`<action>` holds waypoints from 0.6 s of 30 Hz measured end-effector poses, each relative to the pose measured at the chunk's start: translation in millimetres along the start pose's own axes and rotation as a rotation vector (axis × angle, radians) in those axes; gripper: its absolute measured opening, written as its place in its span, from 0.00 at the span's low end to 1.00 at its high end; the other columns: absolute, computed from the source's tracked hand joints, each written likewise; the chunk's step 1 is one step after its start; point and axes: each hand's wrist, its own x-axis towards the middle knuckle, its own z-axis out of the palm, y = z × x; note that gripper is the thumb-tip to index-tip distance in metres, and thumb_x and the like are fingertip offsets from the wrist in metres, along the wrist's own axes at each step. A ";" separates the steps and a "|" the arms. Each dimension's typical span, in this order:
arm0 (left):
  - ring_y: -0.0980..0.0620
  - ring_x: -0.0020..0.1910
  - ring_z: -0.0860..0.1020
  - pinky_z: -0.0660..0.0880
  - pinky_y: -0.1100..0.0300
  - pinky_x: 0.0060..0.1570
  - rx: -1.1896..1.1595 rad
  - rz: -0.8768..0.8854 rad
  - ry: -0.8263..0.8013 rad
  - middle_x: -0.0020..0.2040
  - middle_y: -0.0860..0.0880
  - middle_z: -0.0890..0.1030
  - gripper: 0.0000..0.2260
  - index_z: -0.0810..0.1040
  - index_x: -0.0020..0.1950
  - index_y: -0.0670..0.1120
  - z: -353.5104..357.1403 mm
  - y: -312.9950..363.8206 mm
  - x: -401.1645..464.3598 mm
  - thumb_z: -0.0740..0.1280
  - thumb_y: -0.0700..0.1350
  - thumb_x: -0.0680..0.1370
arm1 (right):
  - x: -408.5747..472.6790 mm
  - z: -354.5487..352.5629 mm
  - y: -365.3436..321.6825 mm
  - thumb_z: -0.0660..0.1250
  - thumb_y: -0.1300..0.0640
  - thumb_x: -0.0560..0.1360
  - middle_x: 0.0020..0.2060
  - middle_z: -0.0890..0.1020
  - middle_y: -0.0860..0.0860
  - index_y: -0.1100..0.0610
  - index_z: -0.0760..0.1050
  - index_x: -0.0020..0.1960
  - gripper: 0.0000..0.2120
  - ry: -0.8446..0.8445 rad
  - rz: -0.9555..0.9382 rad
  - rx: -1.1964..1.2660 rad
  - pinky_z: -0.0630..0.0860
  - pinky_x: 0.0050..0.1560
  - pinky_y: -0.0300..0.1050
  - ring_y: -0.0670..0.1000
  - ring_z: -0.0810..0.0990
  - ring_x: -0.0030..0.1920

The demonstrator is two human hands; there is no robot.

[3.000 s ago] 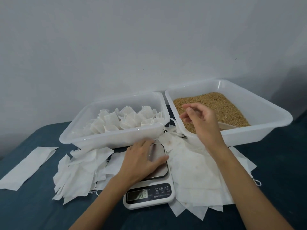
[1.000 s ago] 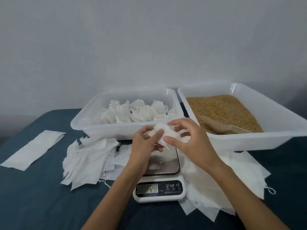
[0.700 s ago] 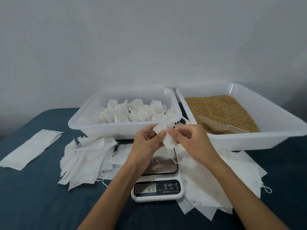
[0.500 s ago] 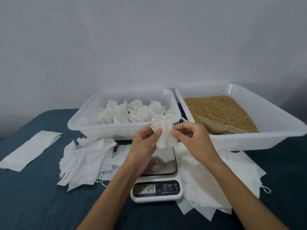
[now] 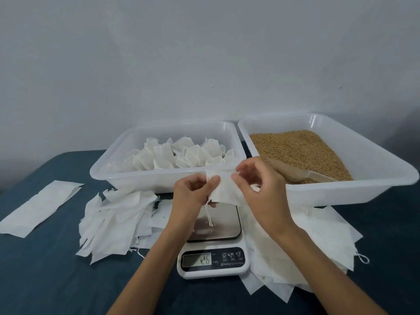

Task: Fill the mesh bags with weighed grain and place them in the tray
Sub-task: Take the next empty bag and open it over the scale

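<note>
Since half a second earlier, both hands had spread the mesh bag (image 5: 223, 189) wider above the kitchen scale (image 5: 213, 244), and its drawstring now dangled over the steel platform. The left hand (image 5: 193, 196) pinched the bag's left top edge, its grip clamped on the fabric; the right hand (image 5: 261, 189) pinched the right edge likewise. Behind, the left tray (image 5: 127, 178) held filled bags (image 5: 181, 155), and the right tray (image 5: 363, 185) held grain (image 5: 293, 146) with a scoop (image 5: 293, 172). Flat empty bags (image 5: 118, 217) lay on the tabletop (image 5: 45, 280) either side.
</note>
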 end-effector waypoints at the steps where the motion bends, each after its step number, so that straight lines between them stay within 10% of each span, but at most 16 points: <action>1: 0.56 0.29 0.69 0.74 0.64 0.33 0.023 0.024 -0.033 0.29 0.51 0.72 0.12 0.81 0.38 0.39 0.6 -0.2 -1.3 0.73 0.42 0.80 | -1.1 1.8 -1.4 0.73 0.57 0.76 0.40 0.83 0.46 0.51 0.79 0.48 0.04 -0.088 0.075 0.101 0.79 0.44 0.42 0.49 0.82 0.40; 7: 0.55 0.42 0.85 0.79 0.66 0.45 0.034 0.034 -0.196 0.44 0.45 0.87 0.07 0.86 0.54 0.36 1.1 2.5 -5.1 0.68 0.36 0.83 | 1.7 1.4 5.9 0.72 0.54 0.78 0.36 0.85 0.51 0.55 0.83 0.47 0.04 -0.211 0.224 0.204 0.83 0.48 0.56 0.52 0.84 0.38; 18: 0.60 0.33 0.73 0.72 0.69 0.37 0.038 0.051 -0.182 0.35 0.54 0.81 0.06 0.87 0.53 0.38 2.4 -6.2 -2.1 0.70 0.37 0.82 | 5.6 -4.3 -1.8 0.76 0.44 0.72 0.34 0.85 0.55 0.60 0.83 0.42 0.18 -0.217 0.393 0.284 0.84 0.46 0.59 0.56 0.86 0.36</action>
